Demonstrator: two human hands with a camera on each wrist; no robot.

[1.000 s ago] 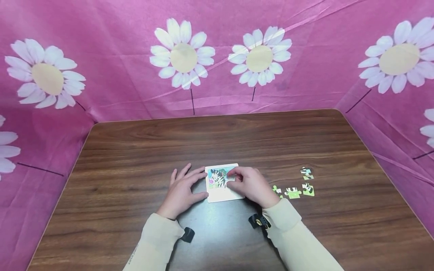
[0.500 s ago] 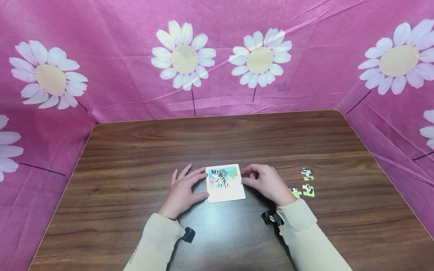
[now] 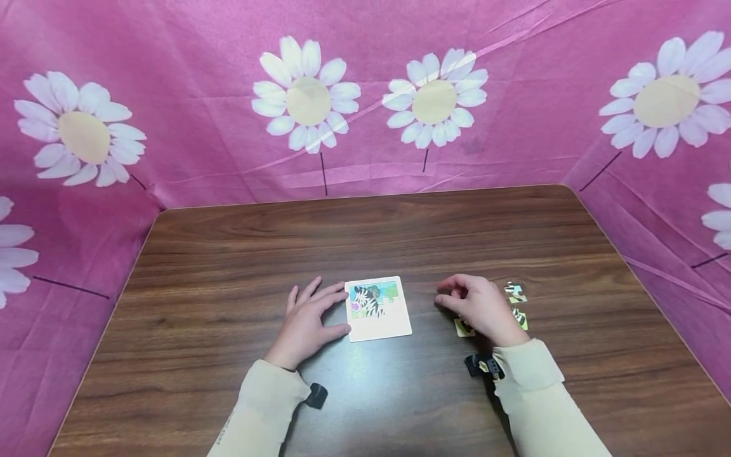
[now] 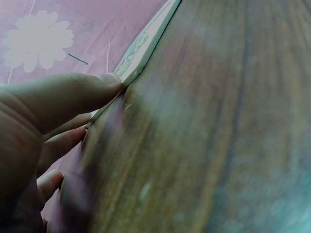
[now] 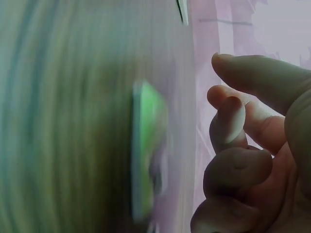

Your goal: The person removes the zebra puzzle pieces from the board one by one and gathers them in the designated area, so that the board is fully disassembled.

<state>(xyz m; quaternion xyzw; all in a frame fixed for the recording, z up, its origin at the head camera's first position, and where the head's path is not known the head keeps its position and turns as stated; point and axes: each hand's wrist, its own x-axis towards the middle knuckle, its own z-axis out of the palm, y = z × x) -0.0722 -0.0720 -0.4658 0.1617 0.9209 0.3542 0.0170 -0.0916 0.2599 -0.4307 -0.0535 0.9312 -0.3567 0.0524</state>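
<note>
A white puzzle board [image 3: 379, 329] with a partly filled zebra picture [image 3: 365, 302] lies flat at the middle of the table. My left hand [image 3: 308, 327] touches its left edge, thumb low and index finger higher, the other fingers spread. Up close in the left wrist view, the thumb [image 4: 92, 90] meets the board's rim [image 4: 141, 58]. To the right of the board, my right hand [image 3: 480, 308] hovers over the table with loosely bent fingers and nothing between thumb and index. Beneath it shows a green-edged puzzle piece [image 3: 464, 328], partly covered; the same hand appears beside a blurred green piece [image 5: 150, 150].
Beyond the right hand lie two more puzzle pieces, one farther back [image 3: 516, 292] and one partly hidden by the wrist [image 3: 520, 317]. A pink cloth with daisies [image 3: 365, 171] hangs along the back and sides of the brown wooden table [image 3: 257, 241].
My right hand has drawn back from the board's picture, past its right edge, and out over the loose pieces. The left hand has stayed at the board's left edge.
</note>
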